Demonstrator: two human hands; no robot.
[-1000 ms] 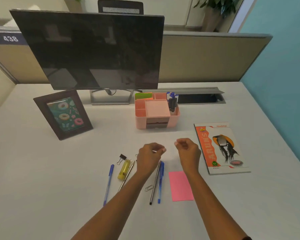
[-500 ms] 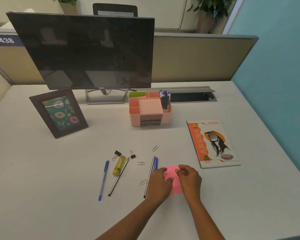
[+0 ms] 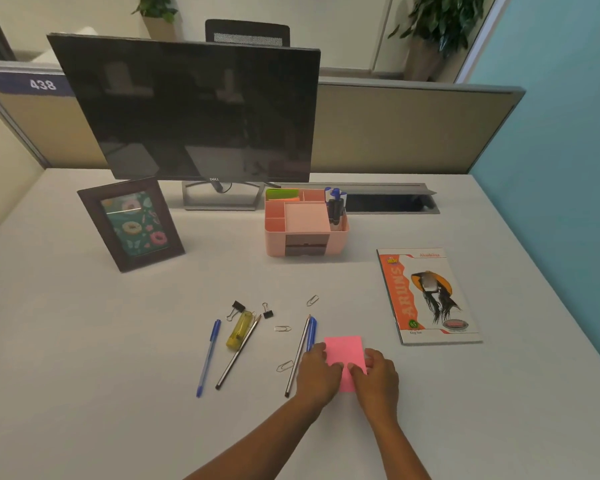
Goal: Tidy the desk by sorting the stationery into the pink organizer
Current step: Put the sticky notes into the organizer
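The pink organizer point(image 3: 274, 240) stands mid-desk, with markers point(image 3: 336, 206) in its right slot and green sticky notes point(image 3: 282, 194) at its back left. A pink sticky-note pad point(image 3: 344, 348) lies flat on the desk near me. My left hand point(image 3: 316, 374) grips its left edge and my right hand point(image 3: 377, 375) its right edge, covering its near end. Left of the pad lie a pencil point(image 3: 298, 356) and a blue pen point(image 3: 311, 331) side by side, three paper clips point(image 3: 282, 329), two binder clips point(image 3: 267, 310), a yellow highlighter point(image 3: 239, 330), a second pencil point(image 3: 238, 353) and another blue pen point(image 3: 207, 356).
An orange-and-white notebook point(image 3: 426, 296) lies to the right. A dark photo frame point(image 3: 132, 223) stands at the left, a monitor point(image 3: 187, 112) behind the organizer, and a cable slot point(image 3: 388, 202) at the back. The desk's right edge meets a teal wall.
Both hands drew back from the middle of the desk toward me and settled on the pink pad, one at each side. The view shifted slightly.
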